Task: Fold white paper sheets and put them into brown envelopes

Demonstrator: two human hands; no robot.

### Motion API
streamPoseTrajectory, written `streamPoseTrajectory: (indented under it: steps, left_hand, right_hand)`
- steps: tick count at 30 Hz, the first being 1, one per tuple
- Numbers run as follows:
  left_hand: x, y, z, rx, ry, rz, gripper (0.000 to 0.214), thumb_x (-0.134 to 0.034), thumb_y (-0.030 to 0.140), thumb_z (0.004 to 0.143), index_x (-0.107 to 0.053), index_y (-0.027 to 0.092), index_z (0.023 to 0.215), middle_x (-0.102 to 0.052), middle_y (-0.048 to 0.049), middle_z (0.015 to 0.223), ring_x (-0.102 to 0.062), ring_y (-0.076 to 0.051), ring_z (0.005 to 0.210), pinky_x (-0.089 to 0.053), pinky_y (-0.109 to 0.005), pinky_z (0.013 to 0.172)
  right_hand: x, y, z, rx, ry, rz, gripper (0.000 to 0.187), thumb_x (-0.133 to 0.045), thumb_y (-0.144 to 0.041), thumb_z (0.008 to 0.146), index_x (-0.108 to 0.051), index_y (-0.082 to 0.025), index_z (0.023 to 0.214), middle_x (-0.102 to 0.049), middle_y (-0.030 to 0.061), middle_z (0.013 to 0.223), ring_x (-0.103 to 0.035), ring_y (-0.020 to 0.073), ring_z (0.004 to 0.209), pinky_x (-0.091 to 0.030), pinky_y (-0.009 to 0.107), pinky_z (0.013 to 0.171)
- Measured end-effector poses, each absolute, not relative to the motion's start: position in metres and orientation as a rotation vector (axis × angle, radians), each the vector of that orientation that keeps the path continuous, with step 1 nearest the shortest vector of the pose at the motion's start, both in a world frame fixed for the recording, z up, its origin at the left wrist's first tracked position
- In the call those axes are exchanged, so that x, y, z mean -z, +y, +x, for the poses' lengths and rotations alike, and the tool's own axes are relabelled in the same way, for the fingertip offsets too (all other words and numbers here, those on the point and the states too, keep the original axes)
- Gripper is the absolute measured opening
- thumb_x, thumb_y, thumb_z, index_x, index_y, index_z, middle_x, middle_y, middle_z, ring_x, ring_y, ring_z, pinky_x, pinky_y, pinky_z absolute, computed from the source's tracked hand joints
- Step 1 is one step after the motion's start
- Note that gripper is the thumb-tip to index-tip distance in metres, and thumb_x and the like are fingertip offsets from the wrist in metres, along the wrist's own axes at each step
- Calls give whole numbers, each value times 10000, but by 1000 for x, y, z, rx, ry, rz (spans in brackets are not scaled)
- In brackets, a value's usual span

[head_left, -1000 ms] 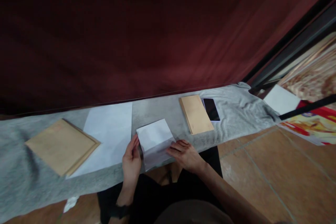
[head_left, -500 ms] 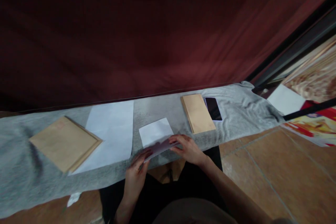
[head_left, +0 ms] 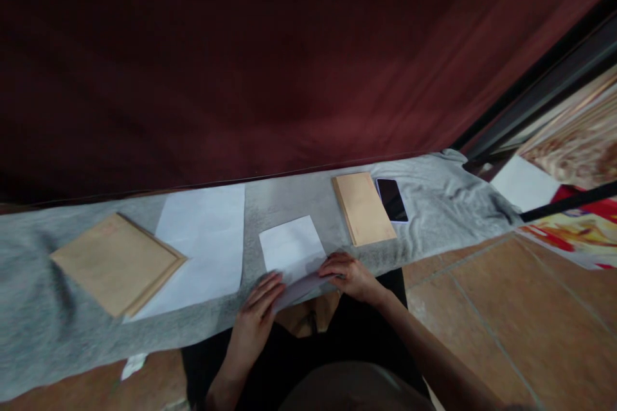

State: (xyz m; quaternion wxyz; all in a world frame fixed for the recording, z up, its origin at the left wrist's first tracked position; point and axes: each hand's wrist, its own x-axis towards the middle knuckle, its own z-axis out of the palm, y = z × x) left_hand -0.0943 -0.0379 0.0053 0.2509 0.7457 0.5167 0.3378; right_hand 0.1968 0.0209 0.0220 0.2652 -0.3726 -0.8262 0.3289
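Note:
A white sheet of paper [head_left: 293, 243] lies in front of me at the table's near edge. Its near part is raised and folded, and looks shaded. My left hand [head_left: 261, 305] grips the left end of that part, fingers close together on top. At the other end, my right hand [head_left: 348, 275] has its fingers curled over the paper. Both thumbs are mostly hidden. Right of the sheet lies a stack of brown envelopes [head_left: 365, 209], apart from my hands.
A dark phone [head_left: 392, 200] lies beside the envelope stack. On the left, more brown envelopes [head_left: 118, 263] overlap large white paper [head_left: 207, 244]. Grey cloth [head_left: 438, 205] covers the narrow table. A dark red curtain [head_left: 270, 77] hangs behind it.
Both hands have moved slightly right and toward me with the paper's near part, which now sits lower. The sheet has shifted a little to the right.

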Motion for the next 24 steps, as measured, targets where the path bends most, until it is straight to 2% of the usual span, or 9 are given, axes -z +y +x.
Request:
streamPoseTrajectory:
  steps: [2, 5, 8, 11, 15, 17, 20, 24]
  left_hand:
    - [-7, -39, -94, -962, 1431, 2017, 280, -538, 271, 939, -739, 283, 1133, -722, -43, 1267, -642, -239, 1238, -535, -467, 1074]
    - [-9, -35, -91, -1051, 1558, 1930, 228, -573, 372, 947, -756, 259, 1021, -767, -47, 1102, -712, -232, 1066, -577, -415, 988]
    - [-9, -29, -85, -1108, 1719, 1850, 282, -569, 454, 944, -747, 236, 930, -763, -52, 984, -727, -225, 926, -600, -378, 877]
    - [-6, -27, -78, -1156, 1882, 1817, 339, -545, 501, 945, -729, 218, 903, -737, -76, 985, -706, -238, 925, -588, -391, 854]
    - [-4, -24, -68, -1177, 2048, 1851, 385, -498, 508, 959, -711, 198, 874, -699, -115, 1025, -660, -262, 982, -549, -427, 911]
    - [-7, -18, -65, -1117, 2098, 1878, 391, -463, 489, 975, -702, 194, 878, -696, -117, 1009, -643, -263, 970, -537, -418, 898]
    - [-17, -6, -62, -895, 2230, 1917, 388, -433, 463, 986, -690, 200, 863, -705, -103, 944, -633, -258, 925, -520, -369, 791]
    - [-29, 9, -59, -537, 2390, 1923, 365, -421, 409, 992, -692, 195, 874, -717, -87, 903, -641, -242, 914, -470, -314, 690]
  right_hand:
    - [-22, 22, 197, -890, -2212, -1053, 225, -684, -123, 886, -736, -246, 1066, -767, 38, 1087, -695, 204, 1064, -516, 366, 995]
    - [-22, 27, 195, -872, -2122, -1228, 169, -674, -183, 907, -716, -226, 1064, -757, 52, 1069, -698, 214, 1034, -535, 349, 937]
    - [-23, 37, 190, -883, -2038, -1361, 108, -610, -223, 955, -695, -212, 1022, -751, 44, 1005, -706, 207, 966, -537, 328, 879]
    - [-22, 44, 181, -857, -2019, -1425, 114, -572, -221, 973, -680, -218, 1012, -745, 33, 976, -707, 203, 921, -527, 317, 847]
    - [-18, 42, 165, -647, -2048, -1581, 149, -566, -188, 962, -666, -210, 1071, -746, 49, 955, -702, 227, 871, -502, 357, 866]
    - [-17, 40, 158, -530, -2050, -1659, 205, -561, -186, 965, -647, -205, 1150, -750, 69, 1009, -696, 245, 923, -477, 379, 903]
    - [-19, 42, 150, -420, -2062, -1739, 286, -547, -185, 975, -607, -193, 1254, -745, 90, 1101, -678, 261, 1013, -447, 389, 928]
    - [-22, 51, 142, -342, -2107, -1797, 305, -524, -169, 982, -596, -174, 1279, -739, 99, 1137, -664, 257, 1053, -419, 387, 948]
